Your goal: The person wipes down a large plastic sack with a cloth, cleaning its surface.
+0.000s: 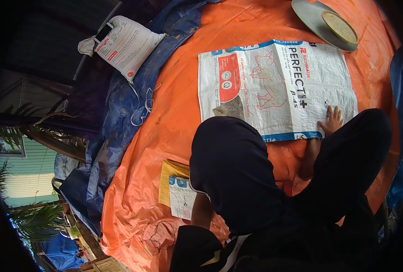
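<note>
A flattened white feed sack (274,81) printed "Perfect" with a pig outline lies spread on the orange tarp (165,113). My right hand (332,121) rests palm down on its near right part, fingers spread, with the forearm coming up between my bent legs. My left forearm (203,212) reaches down beside my left knee (228,149), and that knee hides the hand. Close to this forearm lie a folded white and blue sack (181,199) and a yellow sheet (166,174). A greyish tip (220,110) shows past my left knee, over the sack's edge.
A filled white bag (129,45) with a dark device (103,32) on it stands on the blue tarp (133,86). White string (148,106) lies beside it. At the top right sit a grey round tray (310,20) and a round yellowish disc (340,27).
</note>
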A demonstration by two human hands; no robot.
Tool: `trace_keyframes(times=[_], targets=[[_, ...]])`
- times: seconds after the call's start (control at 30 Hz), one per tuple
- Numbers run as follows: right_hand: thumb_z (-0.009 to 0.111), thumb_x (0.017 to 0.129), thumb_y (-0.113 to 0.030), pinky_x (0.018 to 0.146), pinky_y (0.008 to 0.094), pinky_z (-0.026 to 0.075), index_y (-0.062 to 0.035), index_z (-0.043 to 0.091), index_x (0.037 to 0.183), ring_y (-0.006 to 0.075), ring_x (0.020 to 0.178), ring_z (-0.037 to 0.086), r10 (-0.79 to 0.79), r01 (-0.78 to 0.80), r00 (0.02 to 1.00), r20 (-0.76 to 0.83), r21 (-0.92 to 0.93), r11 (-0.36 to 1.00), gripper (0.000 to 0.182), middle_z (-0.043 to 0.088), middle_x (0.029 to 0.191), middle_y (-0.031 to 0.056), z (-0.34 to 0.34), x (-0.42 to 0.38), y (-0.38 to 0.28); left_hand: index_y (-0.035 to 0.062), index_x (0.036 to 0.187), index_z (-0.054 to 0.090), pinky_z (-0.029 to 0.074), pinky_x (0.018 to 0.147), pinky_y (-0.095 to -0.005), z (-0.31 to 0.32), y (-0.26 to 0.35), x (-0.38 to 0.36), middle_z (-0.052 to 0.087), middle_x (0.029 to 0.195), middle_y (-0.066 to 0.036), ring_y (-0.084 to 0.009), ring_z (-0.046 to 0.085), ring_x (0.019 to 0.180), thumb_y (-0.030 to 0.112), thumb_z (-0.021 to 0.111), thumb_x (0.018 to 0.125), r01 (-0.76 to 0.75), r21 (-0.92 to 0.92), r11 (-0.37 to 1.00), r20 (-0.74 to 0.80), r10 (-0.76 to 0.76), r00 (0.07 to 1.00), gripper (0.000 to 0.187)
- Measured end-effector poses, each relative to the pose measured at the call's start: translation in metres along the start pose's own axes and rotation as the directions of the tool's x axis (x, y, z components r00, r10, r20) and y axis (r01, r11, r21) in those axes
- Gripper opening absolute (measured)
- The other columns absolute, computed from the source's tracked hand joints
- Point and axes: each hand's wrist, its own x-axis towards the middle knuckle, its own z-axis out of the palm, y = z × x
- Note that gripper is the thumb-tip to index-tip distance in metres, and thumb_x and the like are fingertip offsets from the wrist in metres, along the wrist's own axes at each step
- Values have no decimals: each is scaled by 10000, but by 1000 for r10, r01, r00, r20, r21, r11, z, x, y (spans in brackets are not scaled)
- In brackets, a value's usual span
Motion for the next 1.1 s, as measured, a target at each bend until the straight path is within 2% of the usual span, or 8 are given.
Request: trace_keyframes(times=[0.13, 0.3, 0.47, 0.6, 0.63, 0.73, 0.83, 1.1], targets=[[777, 681, -631, 1113, 713, 192, -239, 119, 1596, 414, 1516, 29, 21, -17, 991, 132, -30, 999, 1193, -3, 1657, 170, 17, 6, 8, 15, 1174, 619, 509, 762, -314, 64, 83, 31, 702, 962, -160, -225, 689, 888, 31, 670, 843, -259, -233, 937, -17, 262, 965, 334], [795, 639, -652, 1110, 722, 168, -234, 63, 1601, 419, 1516, -14, 31, -19, 984, 173, -73, 997, 1279, -69, 1657, 162, 19, 7, 8, -15, 1204, 578, 493, 827, -374, 103, 112, 72, 678, 1045, -214, -284, 681, 968, 78, 657, 852, 132, -764, 632, 315, 185, 931, 373], [761, 673, -671, 1134, 704, 113, -240, 35, 1601, 400, 1520, -38, 58, -41, 980, 189, -93, 995, 1255, -61, 1654, 177, 8, -1, -4, -15, 962, 644, 495, 760, -448, 181, 2, 81, 673, 954, -256, -397, 651, 874, 306, 733, 771, 69, -102, 992, 444, -17, 896, 384], [719, 673, -734, 1126, 712, 114, -230, 96, 1600, 427, 1514, -37, -49, 51, 997, 55, -34, 998, 1225, -32, 1647, 207, 15, -8, 6, 21, 856, 639, 491, 616, -416, 205, -53, 71, 688, 749, -138, -296, 664, 666, 335, 703, 856, 266, -236, 935, 475, -128, 870, 320], [716, 675, -734, 1125, 714, 115, -228, 104, 1599, 428, 1513, -32, 43, -69, 997, -67, -460, 885, 1218, -29, 1647, 208, 24, -12, -8, 21, 1003, 643, 499, 704, -440, 191, -37, 74, 707, 897, -178, -318, 677, 790, 450, 664, 892, 305, -177, 936, 502, -180, 846, 444], [707, 683, -733, 1122, 717, 116, -226, 126, 1597, 429, 1513, -22, -68, 72, 997, -31, 173, 982, 1196, -24, 1647, 208, 46, -6, 13, 31, 1205, 583, 480, 809, -466, 171, 15, 65, 660, 1083, -204, -352, 642, 957, 511, 634, 896, 290, -114, 950, 233, -258, 938, 573], [701, 690, -733, 1121, 720, 116, -225, 127, 1597, 426, 1514, -27, 56, -36, 984, 170, -120, 992, 1187, -25, 1647, 206, -4, -8, -11, 58, 1340, 494, 450, 885, -490, 148, 74, 53, 587, 1179, -199, -382, 584, 1061, 528, 653, 869, -125, 221, 967, -71, 144, 987, 684], [669, 709, -751, 1121, 724, 110, -213, 127, 1597, 409, 1517, -43, -133, 205, 972, -193, 426, 881, 1171, -28, 1648, 203, 49, -8, 14, 21, 990, 634, 506, 752, -448, 158, 86, 52, 662, 954, -193, -340, 653, 871, 353, 706, 771, -87, 67, 994, 224, 70, 972, 405]])
